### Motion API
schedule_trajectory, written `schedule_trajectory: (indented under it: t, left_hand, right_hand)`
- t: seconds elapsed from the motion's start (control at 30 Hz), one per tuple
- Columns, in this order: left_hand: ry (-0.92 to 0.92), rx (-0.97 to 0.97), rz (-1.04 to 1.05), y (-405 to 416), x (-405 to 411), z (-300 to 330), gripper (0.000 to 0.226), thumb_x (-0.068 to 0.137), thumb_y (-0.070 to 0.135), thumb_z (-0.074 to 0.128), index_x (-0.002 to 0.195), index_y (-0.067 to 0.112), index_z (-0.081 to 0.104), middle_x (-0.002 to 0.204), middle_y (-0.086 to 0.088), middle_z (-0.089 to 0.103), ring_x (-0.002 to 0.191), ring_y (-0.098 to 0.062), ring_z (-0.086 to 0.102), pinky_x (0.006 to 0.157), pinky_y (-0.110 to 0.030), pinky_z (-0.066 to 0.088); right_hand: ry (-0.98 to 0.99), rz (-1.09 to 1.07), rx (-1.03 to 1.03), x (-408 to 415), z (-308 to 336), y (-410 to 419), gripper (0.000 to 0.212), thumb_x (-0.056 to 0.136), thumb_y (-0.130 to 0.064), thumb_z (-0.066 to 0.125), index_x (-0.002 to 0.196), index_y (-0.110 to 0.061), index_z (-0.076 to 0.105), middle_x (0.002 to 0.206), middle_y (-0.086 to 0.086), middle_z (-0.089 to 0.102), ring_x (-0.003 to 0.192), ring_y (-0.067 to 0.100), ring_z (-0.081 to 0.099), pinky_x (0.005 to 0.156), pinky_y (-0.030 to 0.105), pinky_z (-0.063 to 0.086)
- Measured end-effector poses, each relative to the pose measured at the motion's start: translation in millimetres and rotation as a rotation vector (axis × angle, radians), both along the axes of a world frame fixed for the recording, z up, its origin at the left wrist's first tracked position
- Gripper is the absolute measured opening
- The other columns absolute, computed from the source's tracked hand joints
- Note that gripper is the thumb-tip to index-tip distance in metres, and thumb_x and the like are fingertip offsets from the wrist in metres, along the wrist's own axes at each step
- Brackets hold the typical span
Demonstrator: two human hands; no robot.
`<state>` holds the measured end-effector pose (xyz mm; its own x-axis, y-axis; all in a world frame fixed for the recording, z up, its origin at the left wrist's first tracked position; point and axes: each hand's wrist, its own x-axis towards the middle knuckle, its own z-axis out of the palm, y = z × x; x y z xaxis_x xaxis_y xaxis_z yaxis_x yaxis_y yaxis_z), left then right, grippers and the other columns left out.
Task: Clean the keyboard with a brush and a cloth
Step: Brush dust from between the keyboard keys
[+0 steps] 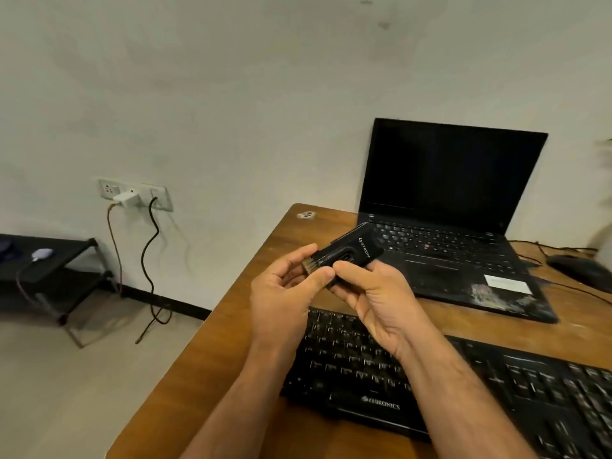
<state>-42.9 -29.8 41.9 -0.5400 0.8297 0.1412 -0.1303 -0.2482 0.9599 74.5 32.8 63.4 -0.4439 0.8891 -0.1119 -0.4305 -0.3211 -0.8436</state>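
Both hands, left hand (284, 286) and right hand (377, 299), hold the black brush (347, 253) above the keyboard (496, 385) on the tabletop (231, 342).

light: dim, even, soft indoor | shadows: faint | glare: mild sheen on brown wooden desk (212, 356) | blur: black full-size keyboard (516, 389) smeared at right (motion) | distortion: wide-angle bending at edges
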Motion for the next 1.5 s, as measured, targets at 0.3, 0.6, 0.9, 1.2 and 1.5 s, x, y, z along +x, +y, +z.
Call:
schedule_trajectory:
  t: [0.3,0.6,0.9,1.2,1.5]
  left_hand:
    - [0.051,-0.020,-0.097,-2,-26,-10,0.036,0.072,0.015,0.077,0.107,0.022,0.074,0.102,-0.002,0.076,0.099,-0.021,0.072,0.085,-0.035,0.058]
    - [0.836,-0.491,-0.158,3,-70,-33,0.014,0.096,0.032,0.062,0.094,0.038,0.074,0.081,0.023,0.067,0.076,0.008,0.059,0.059,-0.005,0.038]
    - [0.796,-0.547,-0.246,7,-73,-32,0.016,0.096,0.029,0.061,0.099,0.030,0.076,0.082,0.015,0.071,0.078,0.001,0.063,0.061,-0.012,0.039]
    - [0.778,-0.512,-0.202,7,-70,-36,0.018,0.095,0.027,0.064,0.103,0.038,0.075,0.083,0.024,0.069,0.078,0.007,0.061,0.066,-0.010,0.043]
    - [0.780,-0.521,-0.151,6,-64,-37,0.015,0.094,0.030,0.063,0.097,0.038,0.075,0.081,0.019,0.071,0.068,0.006,0.060,0.053,-0.004,0.038]
  right_hand:
    - [-0.140,-0.021,0.186,-9,-18,0,0.029,0.083,0.000,0.072,0.111,-0.008,0.068,0.103,0.011,0.077,0.100,0.027,0.073,0.081,0.037,0.060]
    - [-1.009,-0.050,0.773,-17,-24,-1,0.029,0.083,-0.025,0.079,0.108,-0.031,0.065,0.086,-0.017,0.066,0.063,-0.004,0.062,0.050,0.008,0.044]
    - [-1.091,-0.038,0.815,-22,-28,6,0.031,0.082,-0.030,0.078,0.111,-0.030,0.068,0.086,-0.012,0.070,0.061,0.003,0.062,0.052,0.019,0.050]
    - [-1.087,-0.092,0.807,-12,-27,9,0.035,0.082,-0.027,0.077,0.116,-0.025,0.069,0.087,-0.009,0.071,0.061,0.004,0.060,0.051,0.017,0.047]
    - [-1.026,-0.057,0.773,-4,-26,9,0.038,0.082,-0.021,0.078,0.118,-0.028,0.068,0.093,-0.014,0.070,0.057,-0.003,0.060,0.049,0.008,0.043]
